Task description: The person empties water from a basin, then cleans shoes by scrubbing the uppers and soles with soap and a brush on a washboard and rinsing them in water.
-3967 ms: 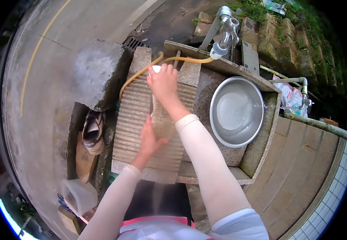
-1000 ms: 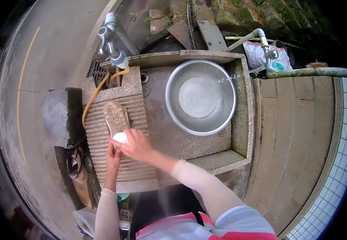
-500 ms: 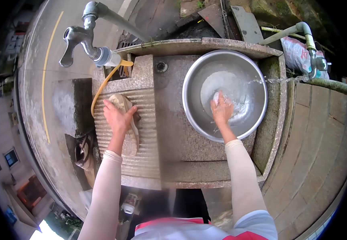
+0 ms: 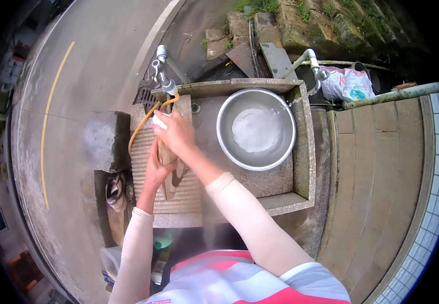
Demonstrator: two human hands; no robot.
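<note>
A beige shoe (image 4: pixel 168 172) stands tilted on its edge on the ribbed stone washboard (image 4: pixel 186 197). My left hand (image 4: pixel 154 169) is closed round the shoe's side, thumb across it. My right hand (image 4: pixel 178 134) is at the shoe's far end, its fingers wrapped round a small white object (image 4: pixel 160 120) whose kind I cannot make out. The hand hides that end of the shoe. To the right, a round metal basin (image 4: pixel 220 133) with cloudy water sits in the stone sink, and neither hand touches it.
Behind the washboard stands a tap (image 4: pixel 166 81) with a yellow hose (image 4: pixel 139 136). Water runs from another tap (image 4: pixel 318 81) at the right toward the basin. Another shoe (image 4: pixel 115 192) rests on a ledge at the left, beside a concrete block (image 4: pixel 121 142).
My right hand has moved from the basin leftward to the shoe, carrying the white object. My left hand has tipped the shoe from lying flat onto its edge. The view has shifted.
</note>
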